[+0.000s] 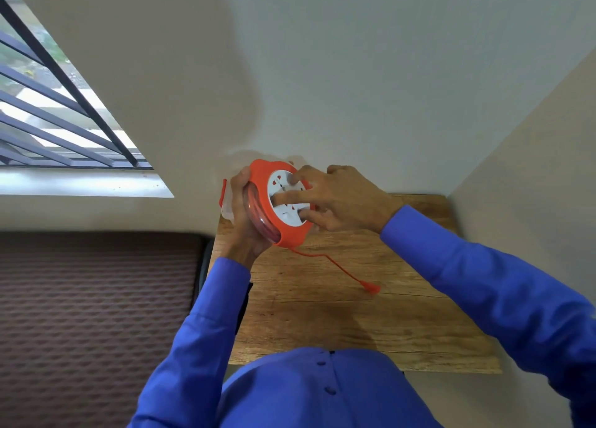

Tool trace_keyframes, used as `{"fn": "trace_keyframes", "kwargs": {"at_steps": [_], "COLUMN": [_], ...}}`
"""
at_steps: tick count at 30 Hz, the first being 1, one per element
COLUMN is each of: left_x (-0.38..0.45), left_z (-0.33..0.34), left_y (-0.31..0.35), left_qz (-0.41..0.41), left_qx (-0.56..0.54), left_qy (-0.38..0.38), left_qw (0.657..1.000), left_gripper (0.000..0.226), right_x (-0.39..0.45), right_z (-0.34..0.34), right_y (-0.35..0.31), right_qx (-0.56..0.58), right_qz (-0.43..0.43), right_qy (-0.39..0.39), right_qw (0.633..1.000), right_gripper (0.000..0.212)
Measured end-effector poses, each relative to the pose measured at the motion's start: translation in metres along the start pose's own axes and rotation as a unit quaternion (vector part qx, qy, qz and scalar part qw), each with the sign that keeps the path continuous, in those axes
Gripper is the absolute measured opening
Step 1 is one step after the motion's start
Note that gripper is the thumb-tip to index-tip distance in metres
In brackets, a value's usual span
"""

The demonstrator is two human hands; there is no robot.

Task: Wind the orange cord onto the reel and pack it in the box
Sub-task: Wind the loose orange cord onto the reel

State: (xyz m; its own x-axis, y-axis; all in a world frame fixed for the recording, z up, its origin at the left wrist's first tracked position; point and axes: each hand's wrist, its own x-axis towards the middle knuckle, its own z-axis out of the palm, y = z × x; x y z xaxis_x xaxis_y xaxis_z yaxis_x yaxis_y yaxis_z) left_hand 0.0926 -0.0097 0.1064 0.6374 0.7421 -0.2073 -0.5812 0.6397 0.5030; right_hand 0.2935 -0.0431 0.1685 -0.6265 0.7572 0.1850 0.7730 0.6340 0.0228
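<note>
An orange cord reel (263,182) with a white socket face is held upright above the far left corner of the wooden table (371,324). My left hand (246,221) grips its rim from the left, over the wound coils. My right hand (335,200) presses its fingers into the white socket face. A short length of orange cord (325,257) trails from the reel's bottom across the table and ends in an orange plug (371,287) lying on the wood. No box is in view.
The table stands in a corner between a back wall and a right wall (532,176). A patterned brown cushion (96,314) lies left of the table. A barred window (58,117) is at upper left.
</note>
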Motion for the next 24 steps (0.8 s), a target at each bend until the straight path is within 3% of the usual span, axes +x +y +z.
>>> {"fn": "trace_keyframes", "kwargs": {"at_steps": [1, 5, 8, 11, 14, 18, 20, 24], "left_x": [-0.001, -0.008, -0.009, -0.011, -0.011, -0.015, -0.015, -0.013], "left_z": [0.001, 0.011, 0.02, 0.033, 0.04, 0.045, 0.04, 0.034], "left_y": [-0.001, -0.005, -0.006, -0.006, -0.005, -0.004, -0.004, -0.007], "left_qz": [-0.003, 0.004, 0.062, 0.107, 0.13, 0.113, 0.124, 0.134], "left_qx": [0.009, 0.063, 0.109, 0.162, 0.203, 0.242, 0.285, 0.354], "left_qy": [-0.038, -0.049, -0.015, 0.025, 0.049, 0.06, 0.067, 0.043], "left_qw": [0.999, 0.997, 0.992, 0.981, 0.969, 0.962, 0.948, 0.925], "left_gripper": [0.085, 0.076, 0.074, 0.072, 0.065, 0.101, 0.116, 0.119], "right_x": [0.001, 0.0, -0.003, 0.001, 0.01, 0.015, 0.016, 0.017], "right_z": [0.002, 0.012, 0.017, 0.017, 0.019, 0.02, 0.024, 0.021], "right_y": [0.001, 0.004, -0.001, -0.013, -0.02, -0.03, -0.032, -0.025], "right_qx": [-0.003, -0.012, 0.076, 0.21, 0.213, 0.295, 0.359, 0.559], "right_qz": [0.001, 0.007, 0.076, 0.221, 0.319, 0.386, 0.427, 0.521], "right_qy": [0.001, 0.032, 0.079, 0.11, 0.141, 0.15, 0.148, 0.056], "right_qw": [1.0, 0.999, 0.991, 0.946, 0.913, 0.861, 0.817, 0.642], "right_gripper": [0.046, 0.048, 0.06, 0.065, 0.048, 0.053, 0.063, 0.06]}}
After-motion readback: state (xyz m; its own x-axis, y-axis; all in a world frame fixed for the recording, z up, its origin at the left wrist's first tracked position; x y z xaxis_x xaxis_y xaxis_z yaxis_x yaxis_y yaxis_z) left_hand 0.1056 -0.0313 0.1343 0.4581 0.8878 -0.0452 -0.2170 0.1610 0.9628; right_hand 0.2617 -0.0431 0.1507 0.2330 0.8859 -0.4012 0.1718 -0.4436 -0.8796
